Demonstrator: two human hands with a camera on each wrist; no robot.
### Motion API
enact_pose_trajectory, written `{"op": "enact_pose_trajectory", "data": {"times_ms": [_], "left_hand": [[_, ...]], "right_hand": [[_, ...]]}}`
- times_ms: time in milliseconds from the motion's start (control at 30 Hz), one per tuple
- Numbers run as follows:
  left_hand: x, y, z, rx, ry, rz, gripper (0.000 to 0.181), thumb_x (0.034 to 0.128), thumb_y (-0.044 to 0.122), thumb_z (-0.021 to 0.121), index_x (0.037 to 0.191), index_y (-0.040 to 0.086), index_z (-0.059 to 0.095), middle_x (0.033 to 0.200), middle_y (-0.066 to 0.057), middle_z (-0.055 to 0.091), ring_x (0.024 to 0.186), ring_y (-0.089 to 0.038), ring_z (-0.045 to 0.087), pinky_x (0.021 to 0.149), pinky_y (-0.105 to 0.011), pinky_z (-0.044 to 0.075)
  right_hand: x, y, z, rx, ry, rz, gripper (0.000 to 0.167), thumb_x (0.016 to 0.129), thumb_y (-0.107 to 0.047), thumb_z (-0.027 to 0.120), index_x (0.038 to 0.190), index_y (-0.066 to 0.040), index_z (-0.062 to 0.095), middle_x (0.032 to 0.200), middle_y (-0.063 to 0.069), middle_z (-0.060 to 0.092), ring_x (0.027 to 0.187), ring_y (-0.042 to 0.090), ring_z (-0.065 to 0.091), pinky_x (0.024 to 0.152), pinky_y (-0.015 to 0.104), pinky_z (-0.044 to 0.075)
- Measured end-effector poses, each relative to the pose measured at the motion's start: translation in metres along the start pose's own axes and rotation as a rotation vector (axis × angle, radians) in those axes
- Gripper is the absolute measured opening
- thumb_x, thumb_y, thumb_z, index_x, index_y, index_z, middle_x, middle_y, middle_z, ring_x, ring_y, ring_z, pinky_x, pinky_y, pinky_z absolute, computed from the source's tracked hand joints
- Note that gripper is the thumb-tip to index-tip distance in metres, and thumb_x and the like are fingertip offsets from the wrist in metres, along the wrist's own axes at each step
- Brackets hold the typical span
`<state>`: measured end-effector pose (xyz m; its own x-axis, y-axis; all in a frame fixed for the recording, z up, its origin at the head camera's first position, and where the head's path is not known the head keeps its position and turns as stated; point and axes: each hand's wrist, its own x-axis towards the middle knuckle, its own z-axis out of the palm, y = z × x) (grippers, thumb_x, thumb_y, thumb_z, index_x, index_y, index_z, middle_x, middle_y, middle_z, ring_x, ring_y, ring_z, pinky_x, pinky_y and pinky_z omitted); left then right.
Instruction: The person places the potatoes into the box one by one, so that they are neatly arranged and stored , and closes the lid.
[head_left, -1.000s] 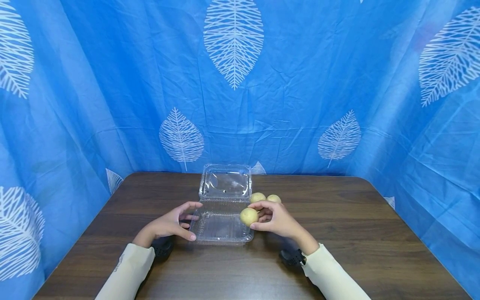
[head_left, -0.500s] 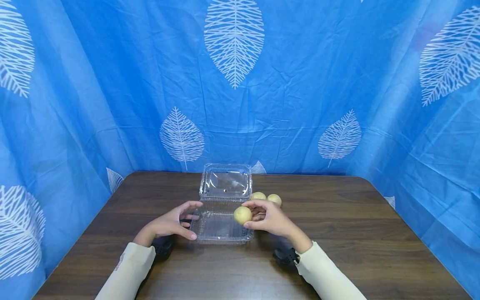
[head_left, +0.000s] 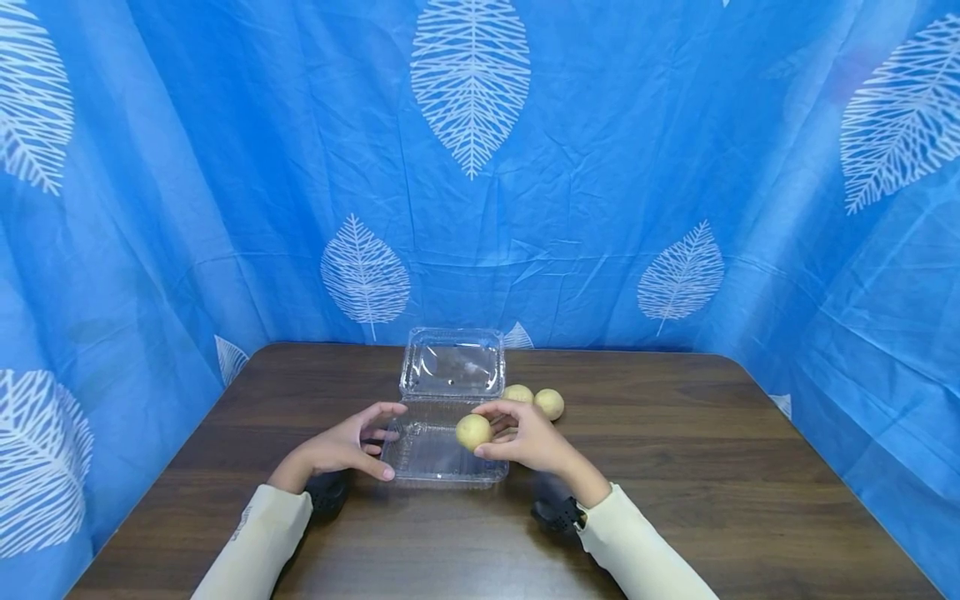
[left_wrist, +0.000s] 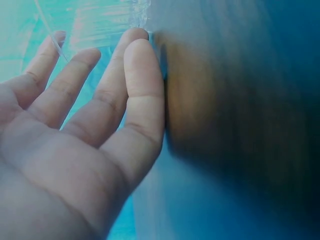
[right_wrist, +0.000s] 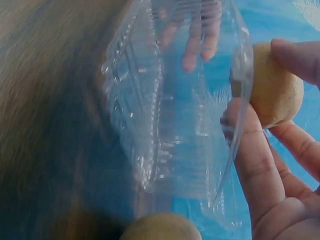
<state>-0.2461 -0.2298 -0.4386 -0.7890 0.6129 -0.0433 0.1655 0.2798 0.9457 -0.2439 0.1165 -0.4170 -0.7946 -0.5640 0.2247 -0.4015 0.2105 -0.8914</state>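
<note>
A clear plastic clamshell container stands on the table with its lid raised at the back. My right hand pinches a round, pale yellow potato between thumb and fingers, over the right half of the container's base. In the right wrist view, the container's clear rim lies partly in front of this potato. At the container's left side, my left hand has its fingers spread and loosely bent, the thumb by the front left corner. The left wrist view shows its fingers relaxed beside the clear plastic.
Two more potatoes, one partly behind my right hand and one beside it, lie right of the container. The brown wooden table extends to both sides. A blue curtain with white leaf prints hangs behind it.
My right hand has moved left with the potato, from the container's right edge to over its base. The left hand and the container have stayed in place.
</note>
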Motion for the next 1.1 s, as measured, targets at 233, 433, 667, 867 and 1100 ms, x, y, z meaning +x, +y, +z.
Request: {"op": "enact_pose_trajectory", "data": {"times_ms": [233,433,667,867,1100], "left_hand": [[0.001,0.000,0.002,0.001,-0.002,-0.002,0.099,0.0889,0.023,0.089,0.160,-0.010,0.028,0.168,-0.039,0.020,0.146,-0.062,0.041,0.115,-0.071,0.038],[0.002,0.002,0.002,0.000,0.002,-0.015,0.099,0.0882,0.020,0.089,0.160,-0.009,0.028,0.168,-0.038,0.020,0.146,-0.061,0.041,0.115,-0.071,0.037],[0.001,0.003,0.002,-0.005,0.014,-0.026,0.100,0.0867,0.020,0.090,0.160,-0.008,0.029,0.167,-0.037,0.022,0.146,-0.061,0.042,0.115,-0.070,0.039],[0.001,0.003,0.002,-0.007,0.021,-0.027,0.100,0.0858,0.019,0.090,0.160,-0.008,0.029,0.168,-0.037,0.022,0.146,-0.060,0.042,0.115,-0.070,0.039],[0.002,0.002,0.002,0.001,0.024,-0.028,0.100,0.0862,0.022,0.090,0.160,-0.007,0.029,0.167,-0.036,0.024,0.145,-0.059,0.043,0.115,-0.070,0.039]], "right_hand": [[0.003,-0.004,0.007,-0.004,0.003,-0.002,0.050,0.087,0.000,0.086,0.131,0.013,0.067,0.119,0.021,0.072,0.098,0.013,0.070,0.084,0.026,0.061],[0.007,-0.003,0.010,-0.040,-0.009,-0.009,0.047,0.088,-0.002,0.087,0.130,0.010,0.069,0.118,0.020,0.073,0.098,0.016,0.072,0.085,0.030,0.062],[0.011,-0.004,0.016,-0.035,-0.032,0.000,0.047,0.088,-0.005,0.086,0.130,0.009,0.070,0.120,0.019,0.074,0.098,0.014,0.071,0.085,0.028,0.061],[0.014,-0.004,0.022,-0.008,-0.050,0.001,0.047,0.088,-0.003,0.086,0.130,0.010,0.069,0.122,0.021,0.073,0.096,0.010,0.070,0.084,0.024,0.060],[0.018,-0.005,0.027,-0.016,-0.072,0.004,0.048,0.087,-0.001,0.085,0.131,0.010,0.068,0.124,0.022,0.072,0.097,0.012,0.071,0.085,0.025,0.060]]}}
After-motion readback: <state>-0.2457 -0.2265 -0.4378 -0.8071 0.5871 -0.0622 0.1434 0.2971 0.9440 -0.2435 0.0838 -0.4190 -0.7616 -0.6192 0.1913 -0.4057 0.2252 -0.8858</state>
